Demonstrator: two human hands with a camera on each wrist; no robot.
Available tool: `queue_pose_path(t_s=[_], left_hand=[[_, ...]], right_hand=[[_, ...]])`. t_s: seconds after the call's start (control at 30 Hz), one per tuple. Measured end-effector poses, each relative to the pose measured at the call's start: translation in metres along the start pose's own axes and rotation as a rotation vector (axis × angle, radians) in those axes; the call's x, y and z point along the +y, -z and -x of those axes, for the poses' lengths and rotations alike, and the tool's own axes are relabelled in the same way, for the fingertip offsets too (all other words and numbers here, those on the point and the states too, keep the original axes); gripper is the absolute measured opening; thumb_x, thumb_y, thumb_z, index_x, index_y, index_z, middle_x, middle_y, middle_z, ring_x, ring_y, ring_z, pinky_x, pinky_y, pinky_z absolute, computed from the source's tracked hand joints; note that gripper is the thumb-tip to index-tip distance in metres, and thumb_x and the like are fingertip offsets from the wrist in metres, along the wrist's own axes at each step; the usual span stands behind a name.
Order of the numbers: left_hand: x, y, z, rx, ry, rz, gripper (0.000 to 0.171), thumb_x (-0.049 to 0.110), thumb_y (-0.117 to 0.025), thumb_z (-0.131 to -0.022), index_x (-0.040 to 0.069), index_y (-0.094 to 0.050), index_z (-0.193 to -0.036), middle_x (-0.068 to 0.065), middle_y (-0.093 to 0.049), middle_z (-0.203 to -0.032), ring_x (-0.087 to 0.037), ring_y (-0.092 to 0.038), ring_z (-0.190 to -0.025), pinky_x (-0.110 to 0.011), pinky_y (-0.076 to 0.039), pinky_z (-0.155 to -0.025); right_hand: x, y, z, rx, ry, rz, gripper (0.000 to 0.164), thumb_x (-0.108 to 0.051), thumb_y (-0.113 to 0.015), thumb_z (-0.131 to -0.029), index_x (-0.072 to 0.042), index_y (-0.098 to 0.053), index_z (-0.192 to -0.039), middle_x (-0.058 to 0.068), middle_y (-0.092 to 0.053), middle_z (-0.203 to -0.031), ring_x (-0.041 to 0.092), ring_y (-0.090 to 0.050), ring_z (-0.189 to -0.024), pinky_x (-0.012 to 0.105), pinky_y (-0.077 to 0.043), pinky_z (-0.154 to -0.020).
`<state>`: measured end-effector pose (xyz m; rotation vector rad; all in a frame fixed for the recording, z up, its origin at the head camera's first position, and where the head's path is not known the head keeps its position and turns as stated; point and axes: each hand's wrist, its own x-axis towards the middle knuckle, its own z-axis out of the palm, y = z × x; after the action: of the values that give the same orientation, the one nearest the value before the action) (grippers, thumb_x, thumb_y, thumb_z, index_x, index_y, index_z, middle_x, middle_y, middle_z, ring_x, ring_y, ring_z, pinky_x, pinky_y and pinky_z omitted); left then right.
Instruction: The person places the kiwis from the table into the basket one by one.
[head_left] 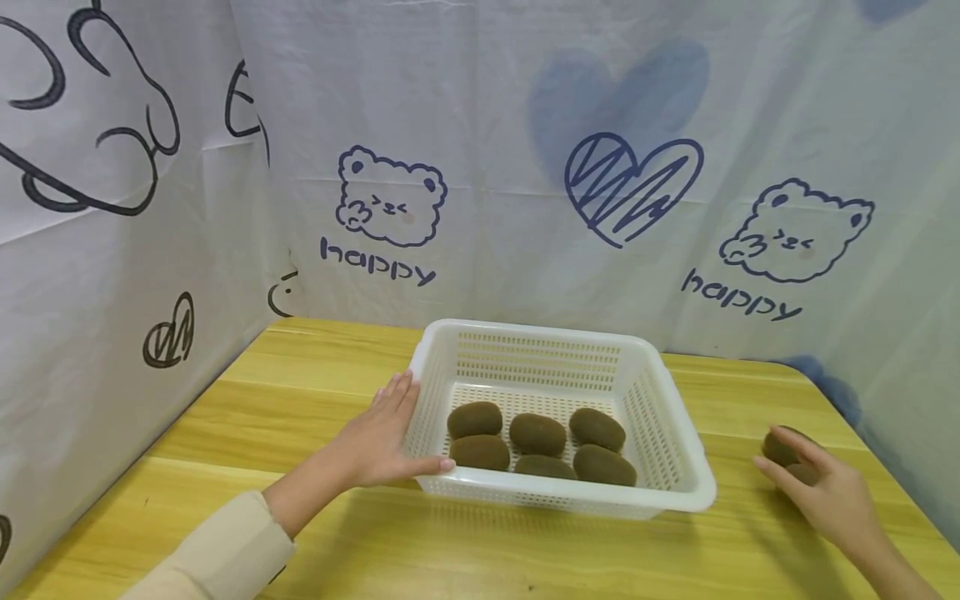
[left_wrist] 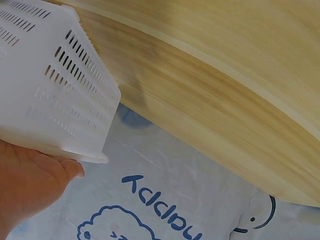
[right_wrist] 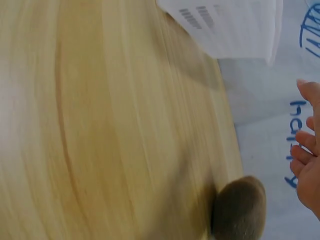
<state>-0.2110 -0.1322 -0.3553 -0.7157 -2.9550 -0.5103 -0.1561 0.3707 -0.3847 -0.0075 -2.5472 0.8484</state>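
Note:
Several brown kiwis [head_left: 538, 434] lie in two rows inside a white perforated plastic basket [head_left: 678, 417]. My left hand [head_left: 378, 442] rests against the basket's left side, fingers straight along it and thumb across the near left corner. In the left wrist view, that hand's fingers are right at the rim. Off the basket's right side, my right hand [head_left: 828, 492] is over kiwis [head_left: 780, 450] on the table and partly covers them. From the right wrist, its fingers [right_wrist: 304, 150] appear loosely bent, with a kiwi [right_wrist: 240, 210] apart from them.
The wooden table [head_left: 300, 400] has a rounded far right corner. A white cloth [head_left: 495, 242] with bear and heart drawings hangs behind the table, and another patterned cloth [head_left: 97, 275] stands along the left side.

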Motion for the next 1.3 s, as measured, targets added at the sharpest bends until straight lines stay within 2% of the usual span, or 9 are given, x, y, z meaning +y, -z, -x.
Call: queue_pose_path(t_s=[0.03,0.1,0.2,0.27,0.3,0.5,0.67,0.8,1.3], left_hand=[[0.0,0.0,0.0,0.0,-0.001,-0.001,0.114,0.071,-0.058,-0.072,-0.007,-0.017,-0.145,-0.024,-0.008,-0.154,-0.04,-0.01,-0.142,-0.049,-0.019,-0.116],[-0.001,0.0,0.0,0.0,-0.001,-0.004,0.114,0.071,-0.058,-0.072,-0.007,-0.018,-0.145,-0.024,-0.008,-0.154,-0.04,-0.01,-0.142,-0.049,-0.019,-0.116],[-0.001,-0.001,0.0,-0.002,0.001,-0.006,0.114,0.071,-0.057,-0.072,-0.007,-0.017,-0.145,-0.024,-0.008,-0.154,-0.04,-0.01,-0.142,-0.049,-0.019,-0.116],[-0.001,-0.001,0.0,-0.002,0.001,-0.007,0.114,0.071,-0.057,-0.072,-0.007,-0.017,-0.145,-0.024,-0.008,-0.154,-0.04,-0.01,-0.142,-0.049,-0.019,-0.116],[-0.001,-0.001,-0.001,-0.001,0.0,-0.008,0.114,0.071,-0.057,-0.072,-0.007,-0.017,-0.145,-0.024,-0.009,-0.154,-0.04,-0.01,-0.142,-0.049,-0.019,-0.116],[0.0,0.0,-0.001,0.003,-0.002,-0.01,0.114,0.071,-0.058,-0.072,-0.007,-0.018,-0.145,-0.025,-0.009,-0.153,-0.04,-0.011,-0.142,-0.049,-0.019,-0.115],[0.0,0.0,-0.001,-0.001,0.004,-0.006,0.114,0.071,-0.058,-0.072,-0.007,-0.018,-0.145,-0.024,-0.009,-0.154,-0.04,-0.011,-0.142,-0.049,-0.019,-0.116],[0.0,0.0,0.0,-0.005,0.004,-0.007,0.114,0.071,-0.057,-0.072,-0.007,-0.017,-0.145,-0.024,-0.008,-0.154,-0.04,-0.01,-0.142,-0.049,-0.019,-0.116],[0.001,0.001,0.0,-0.004,0.0,-0.006,0.114,0.071,-0.057,-0.072,-0.007,-0.017,-0.145,-0.024,-0.008,-0.154,-0.04,-0.01,-0.142,-0.049,-0.019,-0.115]], right_hand=[[0.003,0.002,0.0,-0.019,-0.016,0.017,0.058,-0.027,-0.071,-0.082,0.004,-0.053,-0.127,-0.03,-0.057,-0.106,-0.028,-0.038,-0.077,0.004,-0.04,-0.058],[0.008,0.005,0.0,-0.074,-0.066,0.047,0.061,-0.032,-0.068,-0.084,0.002,-0.049,-0.131,-0.001,-0.062,-0.123,-0.014,-0.053,-0.09,0.015,-0.047,-0.072],[0.016,0.008,0.001,-0.136,-0.143,0.081,0.067,-0.038,-0.064,-0.086,0.002,-0.043,-0.136,0.037,-0.043,-0.13,0.03,-0.056,-0.11,0.046,-0.046,-0.084],[0.021,0.01,0.0,-0.173,-0.184,0.095,0.07,-0.041,-0.061,-0.088,0.003,-0.038,-0.138,0.04,-0.037,-0.133,0.058,-0.037,-0.113,0.064,-0.038,-0.083],[0.027,0.011,-0.002,-0.192,-0.211,0.102,0.072,-0.043,-0.059,-0.088,0.002,-0.036,-0.14,0.04,-0.034,-0.135,0.059,-0.034,-0.115,0.066,-0.036,-0.083],[0.063,0.014,-0.007,-0.246,-0.27,0.131,0.08,-0.051,-0.053,-0.089,0.0,-0.026,-0.144,0.04,-0.028,-0.138,0.059,-0.036,-0.111,0.059,-0.041,-0.074],[0.051,0.022,-0.001,-0.242,-0.315,0.092,0.08,-0.048,-0.054,-0.09,0.006,-0.027,-0.142,0.039,-0.027,-0.139,0.06,-0.027,-0.119,0.067,-0.035,-0.084],[0.057,0.023,0.0,-0.236,-0.366,0.078,0.083,-0.051,-0.054,-0.088,0.008,-0.027,-0.141,0.038,-0.027,-0.14,0.059,-0.027,-0.121,0.065,-0.037,-0.087],[0.074,0.026,0.0,-0.293,-0.48,0.154,0.09,-0.061,-0.051,-0.085,0.006,-0.027,-0.141,0.039,-0.025,-0.14,0.059,-0.029,-0.117,0.064,-0.037,-0.085]])
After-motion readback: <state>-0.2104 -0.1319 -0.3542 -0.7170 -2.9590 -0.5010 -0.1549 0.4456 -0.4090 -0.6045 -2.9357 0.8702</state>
